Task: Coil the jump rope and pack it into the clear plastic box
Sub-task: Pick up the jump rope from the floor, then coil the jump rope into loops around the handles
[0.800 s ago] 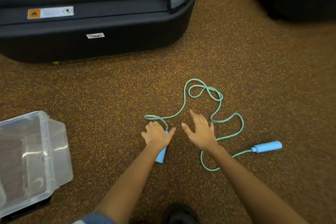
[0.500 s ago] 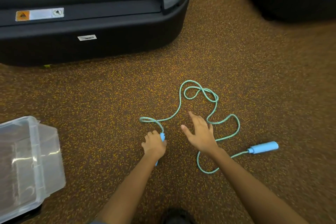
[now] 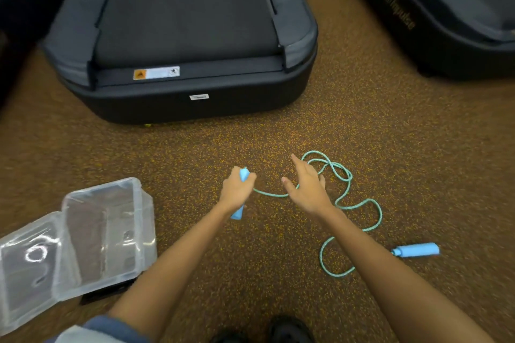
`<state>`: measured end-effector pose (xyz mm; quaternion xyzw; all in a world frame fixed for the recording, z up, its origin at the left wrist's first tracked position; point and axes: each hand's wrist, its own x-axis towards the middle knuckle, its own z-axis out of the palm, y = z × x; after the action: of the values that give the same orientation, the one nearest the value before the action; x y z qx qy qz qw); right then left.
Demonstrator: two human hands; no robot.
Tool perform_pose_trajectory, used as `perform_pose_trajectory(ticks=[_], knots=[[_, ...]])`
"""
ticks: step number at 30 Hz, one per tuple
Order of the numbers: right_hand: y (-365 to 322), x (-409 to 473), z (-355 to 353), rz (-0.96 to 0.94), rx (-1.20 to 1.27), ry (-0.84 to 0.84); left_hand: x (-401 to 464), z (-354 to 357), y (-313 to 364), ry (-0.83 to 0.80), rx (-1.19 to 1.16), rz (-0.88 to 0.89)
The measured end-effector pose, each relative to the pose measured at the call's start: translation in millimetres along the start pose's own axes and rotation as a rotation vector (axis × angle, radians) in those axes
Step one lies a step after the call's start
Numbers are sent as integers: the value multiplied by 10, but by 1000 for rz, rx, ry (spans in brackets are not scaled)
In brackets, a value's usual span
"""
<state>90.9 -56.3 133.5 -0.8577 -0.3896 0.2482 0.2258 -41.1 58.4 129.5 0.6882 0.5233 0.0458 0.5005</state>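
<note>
A teal jump rope (image 3: pixel 351 206) lies in loose loops on the speckled brown floor. My left hand (image 3: pixel 237 191) is closed around one blue handle (image 3: pixel 243 175), lifted off the floor, and the rope runs from it to the right. My right hand (image 3: pixel 308 188) hovers open, fingers spread, over the rope's far loops. The other blue handle (image 3: pixel 416 249) lies on the floor at the right. The clear plastic box (image 3: pixel 107 234) stands open at the lower left with its lid (image 3: pixel 26 267) folded out.
A black treadmill base (image 3: pixel 181 58) stands just beyond the rope. A second dark machine (image 3: pixel 446 14) is at the upper right. The toe of a black shoe (image 3: pixel 289 331) shows at the bottom edge.
My left hand has closed on the near handle and lifted it off the floor. The view has tilted up, so more of the treadmill shows. My right hand has stayed open over the rope.
</note>
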Motion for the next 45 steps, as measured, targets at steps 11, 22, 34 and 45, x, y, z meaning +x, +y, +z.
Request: perform_pose_trajectory(ticks=[11, 22, 34, 45], knots=[[-1286, -129, -651, -189, -34, 39, -735, -1302, 779, 148, 153, 276], [-2008, -352, -903, -314, -27, -39, -1346, -2090, 1450, 134, 115, 505], [-2124, -400, -1229, -390, 207, 113, -1540, -2647, 1267, 202, 11, 463], [-1772, -329, -1402, -344, 247, 183, -1533, -3300, 811, 211, -361, 221]])
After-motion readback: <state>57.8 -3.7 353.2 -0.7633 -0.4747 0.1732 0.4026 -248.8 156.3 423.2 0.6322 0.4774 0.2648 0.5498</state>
